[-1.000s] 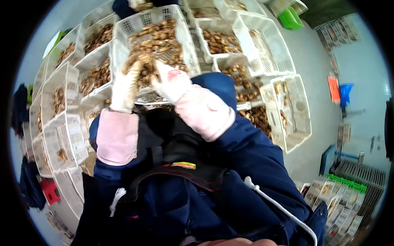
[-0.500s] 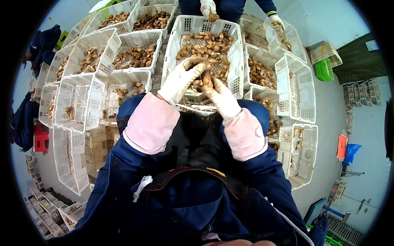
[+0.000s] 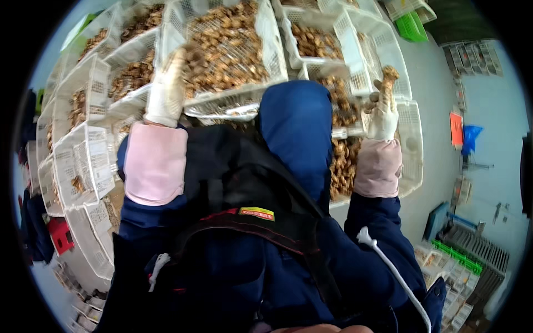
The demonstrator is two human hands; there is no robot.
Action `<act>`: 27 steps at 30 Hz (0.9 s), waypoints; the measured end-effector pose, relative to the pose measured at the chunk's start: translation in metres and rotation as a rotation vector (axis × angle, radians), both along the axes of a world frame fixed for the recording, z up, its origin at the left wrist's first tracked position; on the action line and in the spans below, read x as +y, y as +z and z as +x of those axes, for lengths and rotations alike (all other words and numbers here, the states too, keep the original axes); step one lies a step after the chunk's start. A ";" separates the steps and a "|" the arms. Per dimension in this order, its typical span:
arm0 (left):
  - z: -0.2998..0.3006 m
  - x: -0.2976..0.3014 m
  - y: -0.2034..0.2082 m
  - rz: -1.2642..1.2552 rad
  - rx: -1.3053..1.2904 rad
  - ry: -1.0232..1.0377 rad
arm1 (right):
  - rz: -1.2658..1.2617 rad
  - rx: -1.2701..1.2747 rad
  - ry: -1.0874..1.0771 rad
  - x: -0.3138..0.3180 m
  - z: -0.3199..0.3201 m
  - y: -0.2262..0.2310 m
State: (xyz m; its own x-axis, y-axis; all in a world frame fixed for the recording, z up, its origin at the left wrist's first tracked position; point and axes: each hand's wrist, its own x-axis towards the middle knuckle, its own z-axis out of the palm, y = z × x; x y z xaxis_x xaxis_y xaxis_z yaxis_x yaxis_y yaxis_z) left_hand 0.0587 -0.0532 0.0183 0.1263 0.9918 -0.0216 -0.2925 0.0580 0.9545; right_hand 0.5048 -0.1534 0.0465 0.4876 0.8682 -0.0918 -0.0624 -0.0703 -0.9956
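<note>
Both hands wear off-white gloves stained brown at the fingers. My right hand (image 3: 383, 114) is raised over the crates on the right and grips a brown mushroom (image 3: 391, 73), whose rounded end shows beyond the fingertips. My left hand (image 3: 169, 83) is at the near left edge of a large white plastic crate (image 3: 276, 41). Its smeared, dirty fingers reach in over the brown mushrooms (image 3: 230, 47) spread on the crate's grid floor; whether they hold one is unclear. Under my right hand, partly covered by it, are smaller white crates with more mushrooms (image 3: 345, 161).
White crates (image 3: 83, 144) with mushrooms stand close together on the left. A white crate (image 3: 411, 144) stands beside my right wrist. My blue-clad knee (image 3: 294, 122) rises between my hands. Farther right are a green basket (image 3: 411, 26), a blue bag (image 3: 471, 139) and stacked crates (image 3: 452, 277).
My hands, together over the large crate before, have parted. The right hand has swung right with a mushroom; the left has moved left. My view has turned, and the person opposite is out of sight.
</note>
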 end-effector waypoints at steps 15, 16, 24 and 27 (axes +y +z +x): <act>0.013 0.015 -0.042 -0.148 0.104 -0.021 | -0.801 -0.507 -0.086 -0.312 0.133 -0.357; 0.009 0.014 -0.043 -0.177 0.152 -0.012 | -0.710 -0.531 -0.097 -0.297 0.118 -0.359; -0.017 0.012 -0.073 -0.324 0.324 0.072 | -0.982 -1.294 0.319 -0.205 0.053 -0.293; -0.014 0.006 -0.070 -0.348 0.413 0.084 | -1.191 -1.096 0.264 -0.208 0.079 -0.275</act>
State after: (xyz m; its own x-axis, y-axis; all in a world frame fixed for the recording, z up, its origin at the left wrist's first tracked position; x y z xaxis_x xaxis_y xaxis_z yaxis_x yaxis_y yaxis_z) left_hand 0.0451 -0.0469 -0.0522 -0.0413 0.9235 -0.3814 0.0858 0.3836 0.9195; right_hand 0.5838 -0.3611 -0.2282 0.6252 0.6298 -0.4609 0.7320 -0.6781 0.0665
